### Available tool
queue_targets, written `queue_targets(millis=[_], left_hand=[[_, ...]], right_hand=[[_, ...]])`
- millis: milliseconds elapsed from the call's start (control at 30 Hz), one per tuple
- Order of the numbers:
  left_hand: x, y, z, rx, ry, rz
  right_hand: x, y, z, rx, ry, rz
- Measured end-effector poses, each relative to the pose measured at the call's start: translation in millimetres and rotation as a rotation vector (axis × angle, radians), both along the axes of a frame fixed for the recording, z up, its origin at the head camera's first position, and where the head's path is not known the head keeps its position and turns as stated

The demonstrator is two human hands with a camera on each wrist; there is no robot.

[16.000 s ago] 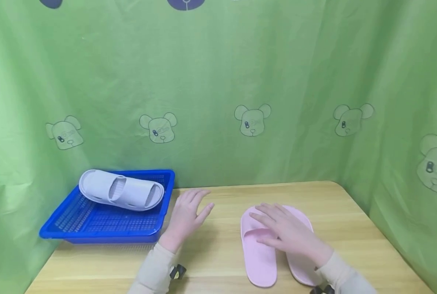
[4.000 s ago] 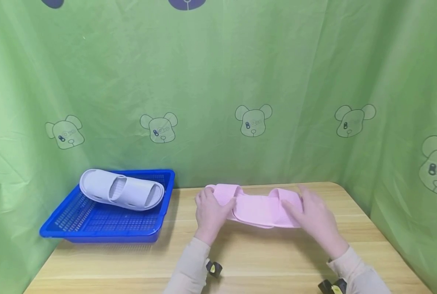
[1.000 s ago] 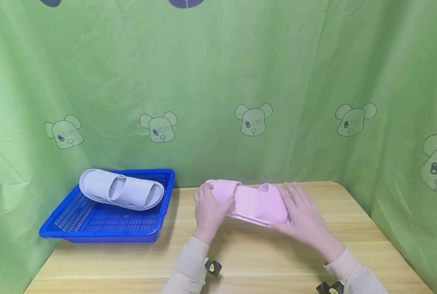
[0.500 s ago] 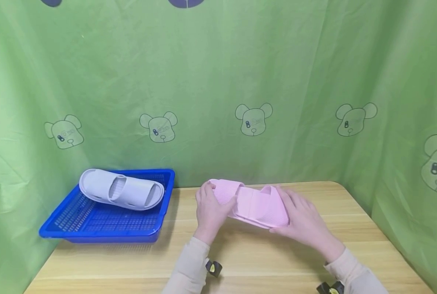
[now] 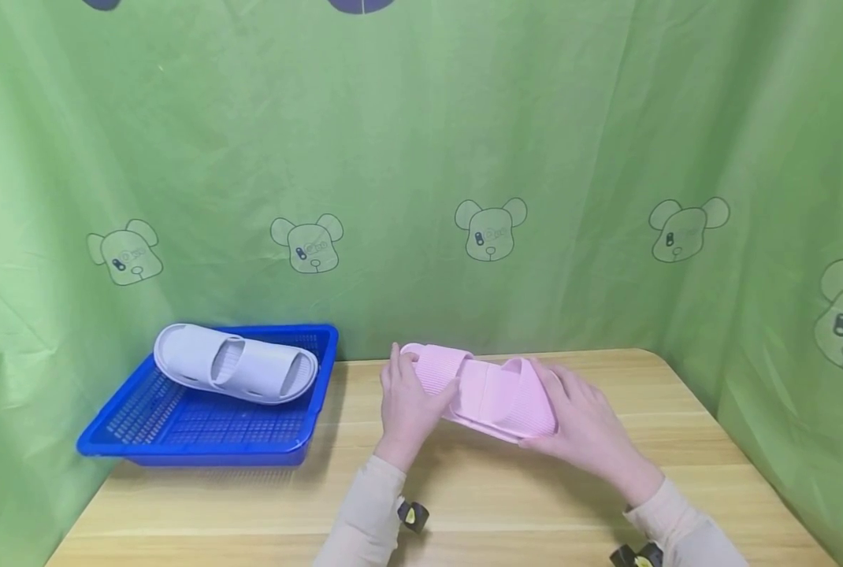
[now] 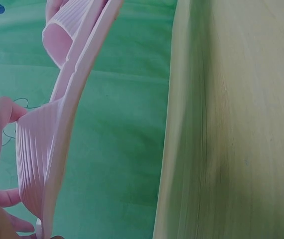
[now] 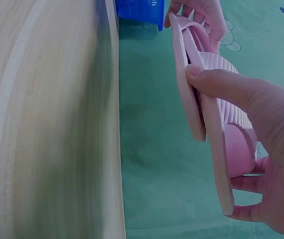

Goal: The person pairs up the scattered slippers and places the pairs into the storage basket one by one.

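A blue tray [image 5: 180, 449] at the left holds grey slippers [image 5: 235, 365]. Right of it, the left hand [image 5: 409, 403] grasps one end of the pink slippers [image 5: 488, 390], held above the table [image 5: 506, 504]; the right hand [image 5: 583, 421] clasps the other end. The right wrist view alone shows two soles pressed together, thumb [image 7: 216, 82] across their edge. No writing is legible. Compared with a second ago, the pair sits tilted slightly more.
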State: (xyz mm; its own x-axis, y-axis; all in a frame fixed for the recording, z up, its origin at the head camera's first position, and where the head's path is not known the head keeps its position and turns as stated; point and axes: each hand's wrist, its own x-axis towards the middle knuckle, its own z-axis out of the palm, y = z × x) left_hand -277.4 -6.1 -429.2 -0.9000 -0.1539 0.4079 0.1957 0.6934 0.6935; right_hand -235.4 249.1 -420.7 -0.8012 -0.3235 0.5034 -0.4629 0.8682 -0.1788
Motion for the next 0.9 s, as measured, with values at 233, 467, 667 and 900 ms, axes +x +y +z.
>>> queue_targets(millis=[233,467,667,900], left_hand=[[0.8,-0.1,-0.7,-0.029,-0.004,-0.018],[2.5,0.9,-0.4,-0.057,0.004,-0.033],[3.8,2.7,1.0,-0.067,-0.012,-0.041],[4.8,4.9,0.0,-0.117,-0.004,-0.045]], right_hand=[[-0.7,-1.0,-1.6,-0.001,0.025,-0.002],[-0.4,-2.7,-2.2,0.001,0.019,-0.011],[0.9,-3.7,-1.5,0.013,0.039,-0.020],[0.9,-4.3,-1.8,0.012,0.047,-0.015]])
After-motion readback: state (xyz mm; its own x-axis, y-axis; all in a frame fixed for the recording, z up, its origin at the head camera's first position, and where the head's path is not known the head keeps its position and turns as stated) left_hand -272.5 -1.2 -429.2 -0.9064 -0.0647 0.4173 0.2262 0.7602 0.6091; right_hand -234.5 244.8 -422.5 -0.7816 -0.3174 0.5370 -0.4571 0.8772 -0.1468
